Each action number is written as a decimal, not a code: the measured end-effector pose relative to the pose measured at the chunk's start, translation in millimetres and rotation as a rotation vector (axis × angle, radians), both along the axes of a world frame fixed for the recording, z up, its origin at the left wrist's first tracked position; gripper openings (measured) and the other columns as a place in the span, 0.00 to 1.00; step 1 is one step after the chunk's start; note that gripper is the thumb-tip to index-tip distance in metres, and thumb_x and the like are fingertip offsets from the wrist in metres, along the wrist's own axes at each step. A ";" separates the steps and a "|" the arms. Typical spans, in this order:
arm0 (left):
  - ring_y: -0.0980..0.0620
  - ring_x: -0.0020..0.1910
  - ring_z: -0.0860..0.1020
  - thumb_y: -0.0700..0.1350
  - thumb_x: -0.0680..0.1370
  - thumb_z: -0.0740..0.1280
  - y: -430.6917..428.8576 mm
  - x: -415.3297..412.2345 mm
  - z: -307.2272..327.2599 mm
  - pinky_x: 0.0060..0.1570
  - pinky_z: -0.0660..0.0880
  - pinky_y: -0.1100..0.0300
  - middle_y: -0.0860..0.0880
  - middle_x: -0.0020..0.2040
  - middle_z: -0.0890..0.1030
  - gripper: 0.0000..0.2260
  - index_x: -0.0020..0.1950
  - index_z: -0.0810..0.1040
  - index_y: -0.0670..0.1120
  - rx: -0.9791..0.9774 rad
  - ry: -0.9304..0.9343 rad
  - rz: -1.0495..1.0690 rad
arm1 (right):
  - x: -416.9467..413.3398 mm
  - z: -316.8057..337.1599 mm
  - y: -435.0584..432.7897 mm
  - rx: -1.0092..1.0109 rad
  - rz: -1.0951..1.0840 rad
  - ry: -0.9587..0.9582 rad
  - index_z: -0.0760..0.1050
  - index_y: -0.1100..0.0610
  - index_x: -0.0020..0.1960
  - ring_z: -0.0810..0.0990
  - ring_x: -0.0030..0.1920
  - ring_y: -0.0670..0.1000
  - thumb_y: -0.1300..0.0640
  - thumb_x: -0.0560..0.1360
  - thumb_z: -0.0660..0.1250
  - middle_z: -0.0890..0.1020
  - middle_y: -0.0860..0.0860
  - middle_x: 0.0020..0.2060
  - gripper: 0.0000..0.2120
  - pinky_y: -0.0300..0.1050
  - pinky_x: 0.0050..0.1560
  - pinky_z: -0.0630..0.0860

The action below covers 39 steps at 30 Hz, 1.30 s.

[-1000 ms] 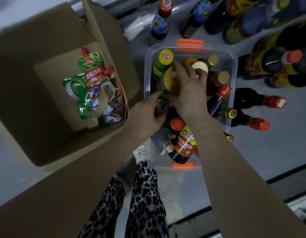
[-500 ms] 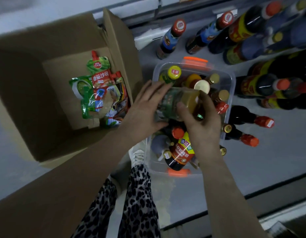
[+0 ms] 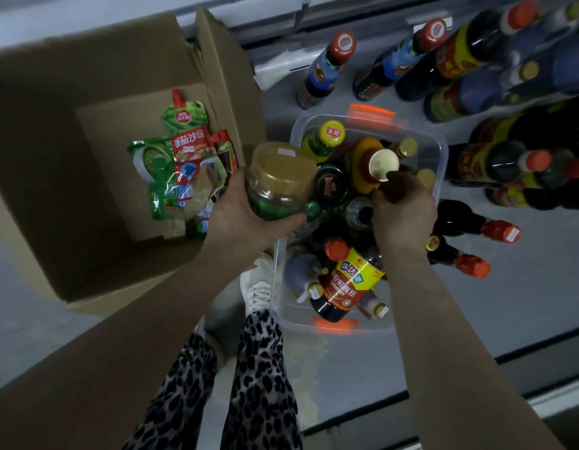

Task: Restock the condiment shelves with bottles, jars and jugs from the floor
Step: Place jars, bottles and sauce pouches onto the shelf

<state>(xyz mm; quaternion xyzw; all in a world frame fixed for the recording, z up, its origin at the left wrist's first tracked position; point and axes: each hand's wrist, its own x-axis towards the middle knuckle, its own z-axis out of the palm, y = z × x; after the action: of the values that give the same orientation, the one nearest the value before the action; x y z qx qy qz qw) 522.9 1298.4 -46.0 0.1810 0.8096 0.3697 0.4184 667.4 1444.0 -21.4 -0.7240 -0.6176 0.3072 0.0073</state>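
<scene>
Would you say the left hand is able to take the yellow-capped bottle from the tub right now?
Probably not: the left hand grips a gold-lidded jar, though the yellow-capped bottle stands uncovered close beside it.

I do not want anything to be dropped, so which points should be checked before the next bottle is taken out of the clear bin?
1. Grip on the jar by the left hand: ok, fingers wrap its body, lid is on.
2. The jar out of the clear bin: ok, held at its left rim.
3. Grip of the right hand on the pale-capped bottle: cannot tell, fingers curl beside its neck, contact hidden.
4. Room around that bottle: not ok, other bottles crowd it.
5. Floor right of the bin free: not ok, dark bottles occupy it.
</scene>
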 end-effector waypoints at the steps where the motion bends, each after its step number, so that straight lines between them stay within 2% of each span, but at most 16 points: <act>1: 0.78 0.47 0.74 0.53 0.61 0.83 2.0 -0.8 -0.3 0.41 0.68 0.81 0.75 0.45 0.76 0.29 0.53 0.69 0.63 0.008 -0.009 0.043 | -0.7 -2.4 1.2 0.002 0.033 -0.018 0.78 0.55 0.65 0.78 0.61 0.55 0.64 0.77 0.66 0.83 0.54 0.59 0.17 0.31 0.49 0.64; 3: 0.72 0.49 0.77 0.53 0.61 0.83 5.6 -3.9 -0.8 0.45 0.72 0.76 0.68 0.49 0.79 0.29 0.53 0.69 0.62 0.019 -0.032 0.100 | -3.4 -6.2 0.4 0.025 0.082 -0.037 0.77 0.56 0.66 0.78 0.62 0.56 0.65 0.76 0.66 0.82 0.55 0.60 0.19 0.37 0.54 0.68; 5: 0.71 0.49 0.77 0.54 0.61 0.83 8.7 -7.4 -0.2 0.45 0.72 0.76 0.64 0.50 0.79 0.29 0.54 0.70 0.62 0.017 -0.051 0.112 | -4.5 -9.4 -0.6 0.070 0.149 -0.044 0.74 0.58 0.68 0.77 0.63 0.59 0.67 0.75 0.67 0.79 0.57 0.63 0.22 0.46 0.62 0.71; 8: 0.69 0.50 0.78 0.56 0.61 0.82 10.1 -15.3 -0.8 0.46 0.73 0.73 0.62 0.51 0.81 0.30 0.58 0.73 0.59 -0.021 -0.071 0.093 | -9.5 -18.8 8.2 0.116 0.319 -0.116 0.69 0.59 0.73 0.69 0.68 0.62 0.68 0.74 0.68 0.71 0.60 0.69 0.28 0.54 0.68 0.68; 12: 0.72 0.46 0.78 0.58 0.61 0.81 10.1 -24.6 -1.8 0.40 0.72 0.78 0.63 0.48 0.81 0.27 0.55 0.73 0.60 -0.055 -0.106 0.063 | -21.5 -33.7 26.2 0.097 0.499 -0.376 0.67 0.58 0.73 0.67 0.68 0.64 0.66 0.76 0.67 0.71 0.61 0.69 0.26 0.57 0.67 0.66; 17: 0.74 0.45 0.77 0.59 0.61 0.80 9.6 -27.9 3.2 0.39 0.72 0.77 0.64 0.48 0.80 0.26 0.54 0.72 0.62 -0.069 -0.143 0.039 | -26.0 -35.9 27.6 0.034 0.509 -0.390 0.69 0.59 0.71 0.67 0.65 0.67 0.71 0.75 0.62 0.68 0.64 0.68 0.25 0.58 0.66 0.66; 20: 0.71 0.48 0.78 0.59 0.62 0.79 7.3 -30.2 8.7 0.44 0.74 0.72 0.62 0.51 0.81 0.27 0.57 0.73 0.61 -0.051 -0.199 0.051 | -24.9 -32.1 29.7 0.020 0.511 -0.424 0.69 0.59 0.70 0.67 0.64 0.68 0.69 0.75 0.65 0.67 0.64 0.68 0.24 0.58 0.65 0.65; 22: 0.66 0.51 0.79 0.59 0.63 0.80 6.0 -35.3 14.9 0.51 0.78 0.65 0.59 0.54 0.82 0.31 0.62 0.74 0.56 -0.035 -0.238 0.053 | -23.8 -25.0 28.7 0.052 0.503 -0.436 0.68 0.61 0.69 0.68 0.64 0.68 0.67 0.75 0.68 0.68 0.65 0.67 0.24 0.57 0.66 0.64; 25: 0.58 0.56 0.80 0.65 0.57 0.76 4.0 -43.6 30.8 0.58 0.78 0.55 0.57 0.57 0.82 0.38 0.64 0.74 0.53 -0.027 -0.248 0.044 | -18.7 -1.0 19.4 0.122 0.451 -0.359 0.69 0.63 0.69 0.68 0.63 0.67 0.68 0.73 0.69 0.70 0.66 0.65 0.25 0.57 0.67 0.63; 27: 0.57 0.55 0.80 0.61 0.60 0.79 3.5 -46.0 42.5 0.59 0.78 0.54 0.56 0.56 0.82 0.34 0.62 0.74 0.54 -0.021 -0.255 0.051 | -14.0 22.7 12.4 0.157 0.403 -0.292 0.69 0.63 0.70 0.68 0.64 0.67 0.67 0.73 0.71 0.70 0.66 0.65 0.27 0.59 0.67 0.64; 28: 0.59 0.54 0.81 0.57 0.62 0.81 3.1 -46.2 49.5 0.58 0.78 0.56 0.56 0.55 0.83 0.30 0.60 0.74 0.55 -0.015 -0.256 0.058 | -12.3 38.1 9.8 0.174 0.388 -0.256 0.69 0.62 0.70 0.67 0.64 0.67 0.66 0.73 0.71 0.69 0.66 0.65 0.27 0.60 0.67 0.65; 30: 0.66 0.50 0.80 0.52 0.65 0.80 1.7 -46.7 63.6 0.51 0.77 0.67 0.59 0.53 0.82 0.24 0.56 0.73 0.58 0.004 -0.260 0.066 | -9.3 67.5 6.8 0.208 0.374 -0.194 0.69 0.63 0.70 0.67 0.65 0.67 0.65 0.75 0.71 0.70 0.66 0.65 0.26 0.61 0.65 0.66; 33: 0.74 0.46 0.77 0.50 0.64 0.81 0.0 -46.9 98.8 0.41 0.72 0.79 0.63 0.51 0.80 0.26 0.56 0.72 0.59 0.049 -0.284 0.090 | -7.1 121.6 6.6 0.241 0.377 -0.118 0.71 0.63 0.70 0.68 0.63 0.67 0.64 0.74 0.71 0.71 0.67 0.64 0.25 0.58 0.61 0.66; 36: 0.74 0.47 0.77 0.49 0.63 0.82 -3.8 -46.3 134.8 0.40 0.71 0.80 0.62 0.51 0.81 0.32 0.62 0.71 0.56 0.095 -0.301 0.132 | -9.4 175.5 7.0 0.244 0.435 -0.055 0.72 0.63 0.69 0.70 0.60 0.67 0.63 0.73 0.73 0.73 0.66 0.62 0.25 0.57 0.59 0.65; 39: 0.70 0.48 0.79 0.55 0.57 0.82 -9.3 -49.7 181.3 0.41 0.73 0.77 0.64 0.50 0.83 0.37 0.64 0.71 0.56 0.150 -0.343 0.195 | -17.3 240.5 0.2 0.250 0.529 0.012 0.72 0.62 0.70 0.70 0.58 0.66 0.63 0.73 0.74 0.75 0.63 0.59 0.27 0.56 0.57 0.67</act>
<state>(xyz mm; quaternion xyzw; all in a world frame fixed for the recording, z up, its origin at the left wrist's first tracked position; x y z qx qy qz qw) 473.2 1289.0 135.4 0.0670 0.7104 0.4933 0.4976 650.1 1444.2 219.1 -0.5295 -0.8179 0.2244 0.0198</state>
